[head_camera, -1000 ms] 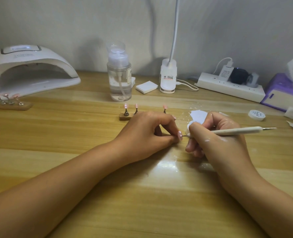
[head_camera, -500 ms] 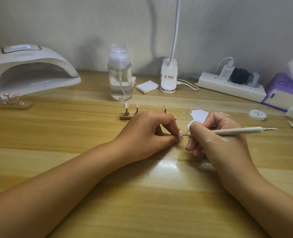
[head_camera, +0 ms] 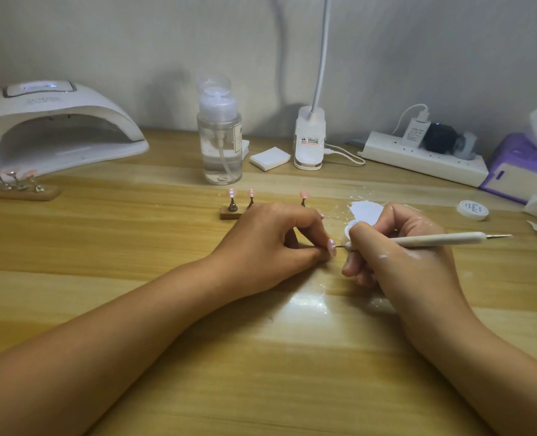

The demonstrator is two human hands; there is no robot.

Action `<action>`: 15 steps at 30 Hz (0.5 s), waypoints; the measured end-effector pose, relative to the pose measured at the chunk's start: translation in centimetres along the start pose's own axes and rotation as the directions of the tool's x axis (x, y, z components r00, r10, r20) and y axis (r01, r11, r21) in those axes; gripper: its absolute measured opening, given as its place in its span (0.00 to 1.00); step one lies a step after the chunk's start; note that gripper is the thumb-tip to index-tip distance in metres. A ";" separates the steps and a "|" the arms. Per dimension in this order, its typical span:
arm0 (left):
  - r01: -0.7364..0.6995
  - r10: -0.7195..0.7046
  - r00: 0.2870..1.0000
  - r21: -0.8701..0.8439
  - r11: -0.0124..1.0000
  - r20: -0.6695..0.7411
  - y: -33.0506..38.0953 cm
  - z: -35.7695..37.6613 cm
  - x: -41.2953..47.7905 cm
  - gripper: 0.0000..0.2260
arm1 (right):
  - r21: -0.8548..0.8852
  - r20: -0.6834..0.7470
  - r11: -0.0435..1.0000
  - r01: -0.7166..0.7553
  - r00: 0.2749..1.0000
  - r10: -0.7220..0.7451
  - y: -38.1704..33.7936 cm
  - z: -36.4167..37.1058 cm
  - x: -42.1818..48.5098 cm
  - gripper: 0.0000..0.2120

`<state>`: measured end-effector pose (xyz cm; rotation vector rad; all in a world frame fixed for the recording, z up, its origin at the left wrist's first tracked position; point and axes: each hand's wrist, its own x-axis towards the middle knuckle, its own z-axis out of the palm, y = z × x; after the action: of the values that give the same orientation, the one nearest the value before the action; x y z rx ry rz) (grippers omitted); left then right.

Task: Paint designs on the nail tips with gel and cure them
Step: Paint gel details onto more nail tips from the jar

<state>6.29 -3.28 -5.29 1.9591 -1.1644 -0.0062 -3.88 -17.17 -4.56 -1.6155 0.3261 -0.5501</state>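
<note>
pinching nail tip [head_camera: 332, 247] in left hand [head_camera: 270, 247], gripping dotting pen [head_camera: 434, 240] in right hand [head_camera: 396, 256], level, rightward of nail tip, point against it.

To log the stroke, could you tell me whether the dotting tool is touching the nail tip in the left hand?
Touching: the head view shows the dotting tool with its metal point on the nail tip, no gap.

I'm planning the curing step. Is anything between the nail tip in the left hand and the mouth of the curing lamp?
Only partly: a wooden rack of nail tips lies before the left end of the mouth of the curing lamp. The rest looks unblocked from the nail tip in the left hand.
</note>
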 end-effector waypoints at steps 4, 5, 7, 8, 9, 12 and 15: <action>-0.008 0.008 1.000 -0.003 1.000 0.003 0.0 0.0 0.0 0.02 | -0.016 0.012 1.000 -0.007 1.000 0.007 -0.1 0.1 -0.1 0.10; -0.006 0.006 1.000 -0.004 1.000 0.003 0.0 0.0 0.0 0.03 | -0.022 0.017 1.000 -0.005 1.000 0.005 -0.1 0.1 -0.1 0.10; -0.003 0.003 1.000 -0.003 1.000 0.002 -0.1 0.0 -0.1 0.04 | -0.029 0.017 1.000 0.009 1.000 -0.009 0.0 0.0 -0.1 0.14; -0.005 0.005 1.000 0.000 1.000 0.002 -0.1 0.0 -0.1 0.04 | -0.026 0.010 1.000 0.014 1.000 -0.013 0.0 0.0 0.0 0.16; -0.006 0.006 1.000 0.003 1.000 0.002 -0.1 0.0 -0.1 0.04 | -0.019 0.002 1.000 0.014 1.000 -0.014 0.0 0.0 0.0 0.17; -0.003 0.003 1.000 0.008 1.000 -0.002 -0.1 0.0 0.0 0.05 | -0.011 -0.007 1.000 0.016 1.000 -0.016 0.0 0.0 0.0 0.17; 0.000 0.000 1.000 0.005 1.000 -0.004 -0.1 0.0 0.0 0.05 | -0.005 0.008 1.000 0.010 1.000 -0.010 -0.1 0.1 -0.1 0.12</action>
<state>6.35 -3.23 -5.37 1.9623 -1.1636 0.0004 -3.90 -17.08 -4.50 -1.6247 0.3135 -0.5510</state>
